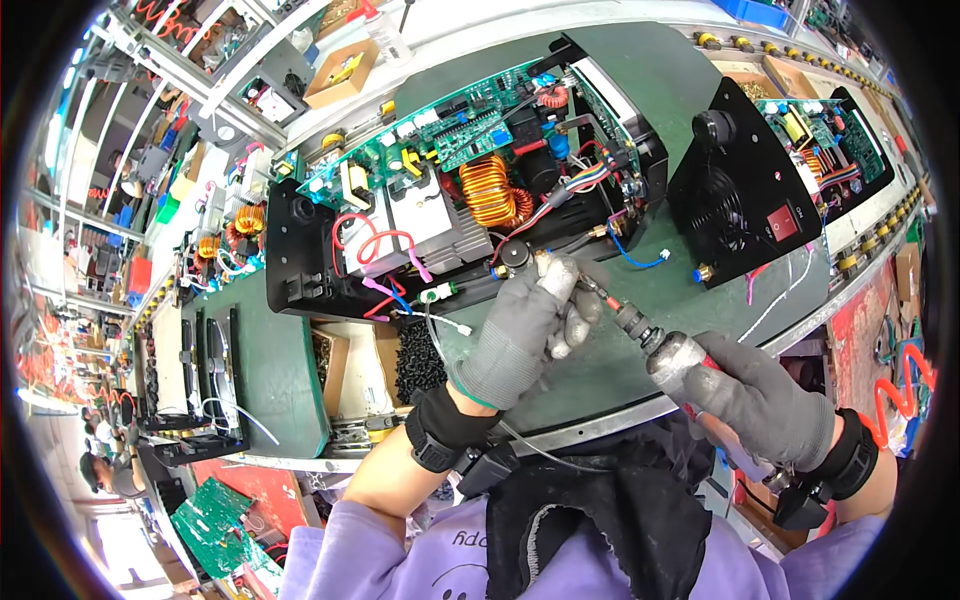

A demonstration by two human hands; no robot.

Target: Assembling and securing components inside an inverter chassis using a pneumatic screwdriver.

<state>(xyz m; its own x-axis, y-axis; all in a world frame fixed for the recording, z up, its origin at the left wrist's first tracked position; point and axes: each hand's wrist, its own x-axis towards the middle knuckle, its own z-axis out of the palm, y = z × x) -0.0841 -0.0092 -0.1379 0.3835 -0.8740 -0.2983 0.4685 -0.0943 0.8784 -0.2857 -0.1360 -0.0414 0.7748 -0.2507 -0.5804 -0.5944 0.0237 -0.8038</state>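
In my grey-gloved right hand [765, 395] is a power screwdriver [675, 360] with a red-and-silver body. Its bit [598, 290] points up and left, reaching the fingertips of my left hand [530, 320]. The left hand, gloved too, is pinched at the front edge of an open black equipment chassis [300, 265]; whatever sits between those fingers is hidden. A round black part [515, 256] shows just above them. Inside the chassis are a green circuit board [440, 125], a copper-wound coil [487, 190], a finned heat sink [435, 225] and loose coloured wires [385, 240].
A second black unit [740, 190] with a red switch stands at right. Boxes of small parts, one with black screws [418, 355], sit below the green work mat [610, 375]. Black panels [210, 370] lie at left. A red coiled hose [905, 385] hangs at far right.
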